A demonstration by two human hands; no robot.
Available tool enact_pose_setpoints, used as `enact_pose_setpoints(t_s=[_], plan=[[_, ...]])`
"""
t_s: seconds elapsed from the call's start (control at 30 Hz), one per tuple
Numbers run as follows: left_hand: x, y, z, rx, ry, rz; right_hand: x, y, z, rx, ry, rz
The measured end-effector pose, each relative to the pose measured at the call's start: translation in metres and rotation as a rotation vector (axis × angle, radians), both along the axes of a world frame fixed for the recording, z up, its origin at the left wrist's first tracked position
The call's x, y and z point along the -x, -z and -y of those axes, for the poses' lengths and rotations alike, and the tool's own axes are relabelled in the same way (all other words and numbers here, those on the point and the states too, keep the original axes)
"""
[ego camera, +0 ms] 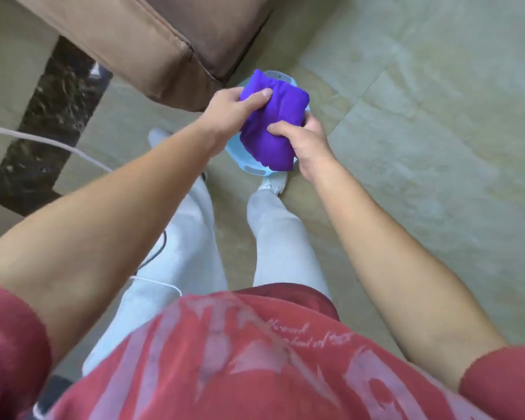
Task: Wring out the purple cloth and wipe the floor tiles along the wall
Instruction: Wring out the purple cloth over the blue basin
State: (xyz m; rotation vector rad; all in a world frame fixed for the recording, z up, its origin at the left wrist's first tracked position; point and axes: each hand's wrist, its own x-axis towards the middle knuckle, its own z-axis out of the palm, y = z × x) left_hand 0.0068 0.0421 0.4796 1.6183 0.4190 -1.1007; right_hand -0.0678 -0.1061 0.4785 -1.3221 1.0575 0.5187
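Observation:
The purple cloth point(275, 116) is bunched into a thick wad and held in the air over a light blue basin point(236, 153) on the floor. My left hand point(235, 109) grips the cloth's upper left end, thumb pressed on top. Its lower right side is clamped in my right hand point(305, 145). The cloth hides most of the basin, so I cannot see what is inside it. Beige floor tiles point(422, 122) spread to the right.
A brown sofa corner point(152, 47) stands just left of the basin. A dark marble strip point(52, 116) runs through the floor at left, crossed by a white cable point(43, 140). My legs in light trousers and white shoes stand just behind the basin.

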Motion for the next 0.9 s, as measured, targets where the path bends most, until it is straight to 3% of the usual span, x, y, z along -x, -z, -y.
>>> enact_pose_setpoints(t_s=[0.2,0.4,0.53,0.8,0.9], plan=[[0.01,-0.058,-0.1,0.056,-0.27,0.137,-0.028,-0.052,-0.064,0.043,-0.251,0.089],[0.01,-0.079,-0.227,0.118,-0.699,0.056,-0.067,-0.072,-0.193,-0.33,-0.433,0.041],[0.003,-0.084,-0.31,0.174,-0.794,0.004,-0.082,-0.069,-0.282,-0.518,-0.302,0.013],[-0.028,-0.09,-0.485,0.074,-0.727,0.045,-0.145,-0.069,-0.449,-0.22,-0.128,0.153],[-0.05,-0.083,-0.524,0.085,-0.761,0.076,-0.181,-0.059,-0.491,-0.213,-0.11,0.184]])
